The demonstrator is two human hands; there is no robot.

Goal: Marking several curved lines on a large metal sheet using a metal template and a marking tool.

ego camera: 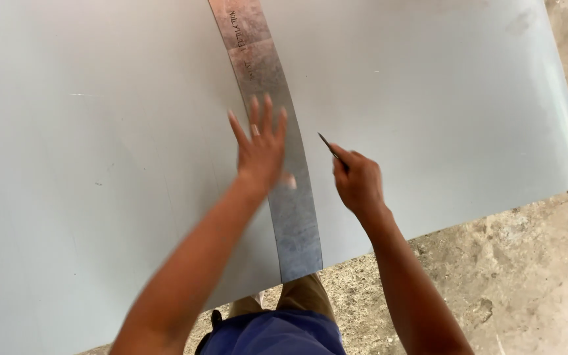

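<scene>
The left hand (261, 152) lies flat with fingers spread on a long metal strip (277, 141), which rests across a big grey metal sheet (119, 164). The right hand (359, 182) grips a thin scriber (331, 150) just beside the strip's right edge, above the concrete floor (527, 276).

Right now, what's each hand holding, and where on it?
Right hand holds a thin scriber by its rear end. Left hand holds nothing; it lies flat on the metal strip.

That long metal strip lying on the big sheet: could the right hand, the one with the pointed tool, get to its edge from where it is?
Probably yes. The right hand hovers beside the metal strip, its pointed tool aimed there, with nothing between.
</scene>
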